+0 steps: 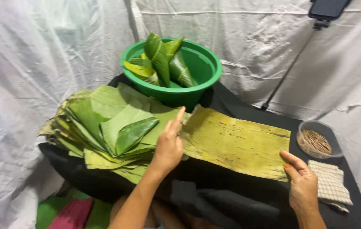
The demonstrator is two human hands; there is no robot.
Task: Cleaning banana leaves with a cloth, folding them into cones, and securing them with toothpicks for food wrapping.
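The left hand (168, 146) presses flat, fingers extended, on the near-left end of a long banana leaf strip (235, 142), pinning it to the counter (240, 203). The right hand (302, 186) pinches the strip's right corner, keeping it taut. Beyond the fingers sits 1 green basin (208, 70).

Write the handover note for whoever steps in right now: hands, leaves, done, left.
Left hand: open, flat on the near end of the long leaf.
Right hand: fingertips pinch that leaf's far corner.
Leaf lies spread on the black table, beside the leaf stack.
Done: several folded leaves stand in the green bowl.
Left: this leaf unfolded, stack waiting. Sticks in the clear bowl.
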